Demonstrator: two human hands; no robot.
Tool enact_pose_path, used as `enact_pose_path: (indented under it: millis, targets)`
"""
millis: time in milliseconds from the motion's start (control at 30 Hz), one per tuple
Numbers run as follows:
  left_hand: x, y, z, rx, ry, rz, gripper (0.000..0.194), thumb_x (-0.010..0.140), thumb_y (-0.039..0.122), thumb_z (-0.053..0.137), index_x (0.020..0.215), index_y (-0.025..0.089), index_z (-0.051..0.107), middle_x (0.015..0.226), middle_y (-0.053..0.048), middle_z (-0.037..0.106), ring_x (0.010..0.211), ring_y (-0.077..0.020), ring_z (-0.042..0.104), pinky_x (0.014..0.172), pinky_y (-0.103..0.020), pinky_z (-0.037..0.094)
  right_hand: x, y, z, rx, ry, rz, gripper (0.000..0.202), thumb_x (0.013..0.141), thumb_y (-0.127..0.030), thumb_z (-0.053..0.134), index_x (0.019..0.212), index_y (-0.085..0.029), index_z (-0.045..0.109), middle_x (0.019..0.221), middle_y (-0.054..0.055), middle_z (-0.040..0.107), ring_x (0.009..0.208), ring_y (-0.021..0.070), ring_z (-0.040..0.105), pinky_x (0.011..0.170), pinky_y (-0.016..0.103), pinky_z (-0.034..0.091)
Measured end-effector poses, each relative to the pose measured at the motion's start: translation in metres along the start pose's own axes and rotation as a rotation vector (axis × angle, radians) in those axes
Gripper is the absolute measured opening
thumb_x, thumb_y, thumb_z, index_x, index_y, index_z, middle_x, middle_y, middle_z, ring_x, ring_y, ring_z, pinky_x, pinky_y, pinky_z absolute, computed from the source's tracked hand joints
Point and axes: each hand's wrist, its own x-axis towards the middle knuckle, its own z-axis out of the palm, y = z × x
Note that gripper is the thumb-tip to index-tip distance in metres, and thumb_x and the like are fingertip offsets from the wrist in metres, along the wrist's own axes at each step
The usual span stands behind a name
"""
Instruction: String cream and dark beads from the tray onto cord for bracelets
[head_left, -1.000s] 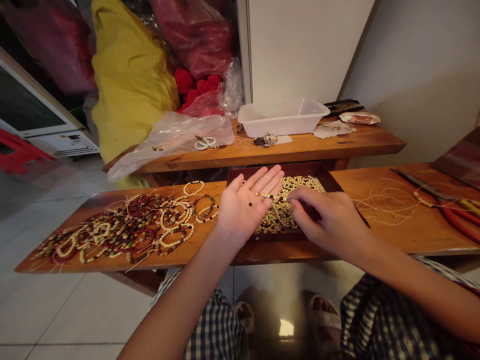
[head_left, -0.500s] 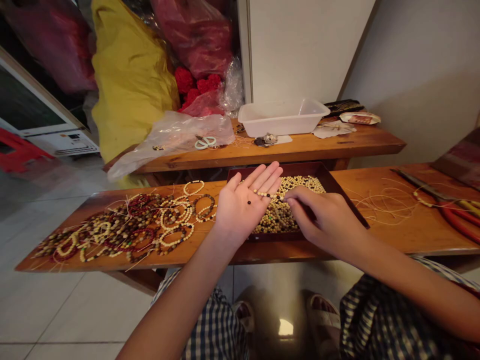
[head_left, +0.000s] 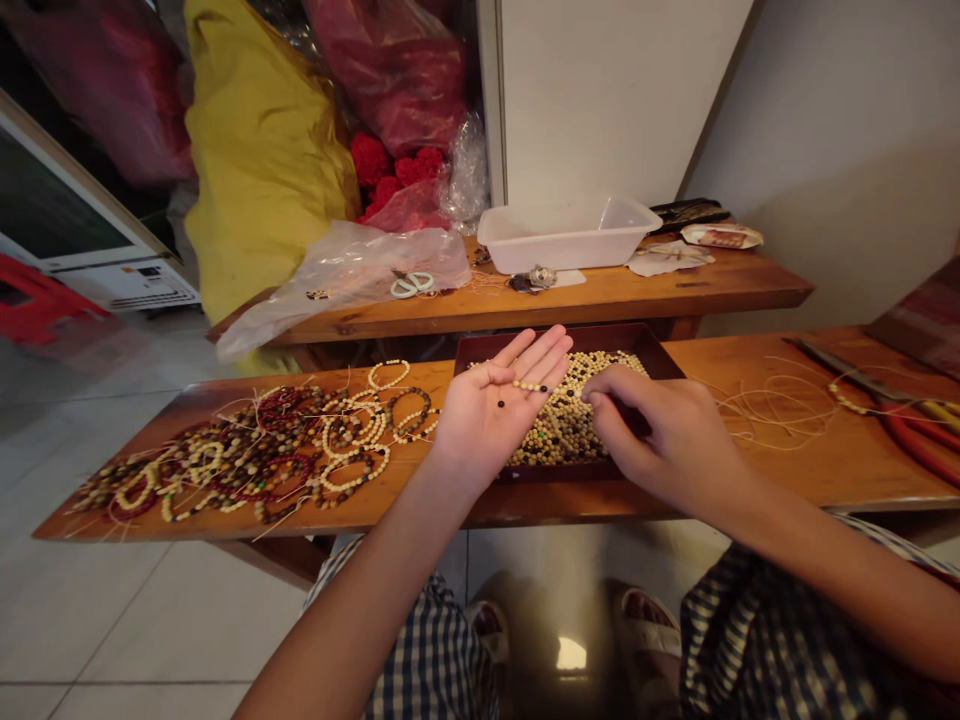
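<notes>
My left hand [head_left: 476, 425] lies palm up over the near side of a dark tray [head_left: 664, 362], its fingers stretched out and its thumb bent inward. One loose dark bead [head_left: 501, 404] rests on the palm. Across the fingers runs a short strand of beads [head_left: 531, 387], mostly cream with a dark one among them. My right hand [head_left: 664, 430] pinches the strand's right end between thumb and forefinger; the cord itself is too thin to make out there. Below both hands, many small cream and brown beads [head_left: 559, 440] fill the tray.
Finished-looking bead bracelets [head_left: 255, 450] heap up on the bench's left. Loose cord [head_left: 772, 405] and red-handled pliers [head_left: 915, 440] lie at right. On the rear bench are a white plastic tub [head_left: 566, 240], scissors [head_left: 411, 285] and a clear plastic bag [head_left: 360, 262].
My right hand has shifted slightly right, drawing away from the left palm. My left thumb has folded in toward the palm, and the left hand has moved a little right.
</notes>
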Motion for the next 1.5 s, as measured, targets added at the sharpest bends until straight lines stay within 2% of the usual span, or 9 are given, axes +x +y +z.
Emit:
enact_pose_path:
  millis: [200, 1000, 1133, 1333, 1500]
  targets:
    - [-0.0009, -0.0007, -0.0013, 0.075, -0.038, -0.003, 0.071, 0.066, -0.008, 0.034, 0.136, 0.002, 0.029, 0.137, -0.023, 0.046, 0.117, -0.0248, 0.054, 0.1, -0.032, 0.047, 0.0004, 0.0005, -0.0013, -0.041, 0.045, -0.027, 0.018, 0.085, -0.02, 0.044, 0.078, -0.015, 0.06, 0.053, -0.001, 0.056, 0.043, 0.0099, 0.048, 0.048, 0.025, 0.031]
    - [-0.0023, -0.003, -0.0022, 0.13, -0.051, -0.037, 0.069, 0.068, -0.007, 0.036, 0.136, 0.003, 0.028, 0.137, -0.025, 0.044, 0.118, -0.0265, 0.053, 0.102, -0.035, 0.045, 0.0009, -0.0013, -0.0057, -0.086, 0.046, -0.074, 0.017, 0.082, -0.019, 0.045, 0.075, -0.016, 0.06, 0.051, -0.002, 0.054, 0.041, 0.0093, 0.043, 0.046, 0.024, 0.03]
    - [-0.0033, -0.0035, -0.001, 0.129, -0.045, -0.046, 0.069, 0.068, -0.006, 0.037, 0.136, 0.003, 0.028, 0.136, -0.024, 0.047, 0.118, -0.0252, 0.054, 0.103, -0.034, 0.044, 0.0005, -0.0018, -0.0057, -0.084, 0.006, -0.069, 0.016, 0.082, -0.019, 0.044, 0.073, -0.017, 0.057, 0.05, -0.001, 0.053, 0.041, 0.0101, 0.043, 0.047, 0.025, 0.03]
    - [-0.0025, -0.0004, 0.0011, 0.101, -0.004, -0.007, 0.073, 0.065, -0.007, 0.035, 0.137, 0.005, 0.03, 0.135, -0.021, 0.049, 0.116, -0.0245, 0.055, 0.101, -0.034, 0.045, 0.0046, 0.0004, -0.0038, 0.079, -0.15, 0.091, 0.016, 0.086, -0.021, 0.042, 0.084, -0.018, 0.058, 0.058, 0.0, 0.057, 0.048, 0.0108, 0.048, 0.052, 0.025, 0.034]
    - [-0.0015, 0.0026, 0.0008, 0.077, 0.029, 0.05, 0.075, 0.064, -0.008, 0.033, 0.138, 0.007, 0.03, 0.135, -0.018, 0.05, 0.116, -0.0219, 0.055, 0.102, -0.032, 0.045, 0.0075, 0.0006, 0.0003, 0.529, -0.245, 0.258, 0.015, 0.089, -0.022, 0.04, 0.102, -0.018, 0.046, 0.06, -0.004, 0.055, 0.051, 0.0103, 0.05, 0.051, 0.022, 0.041]
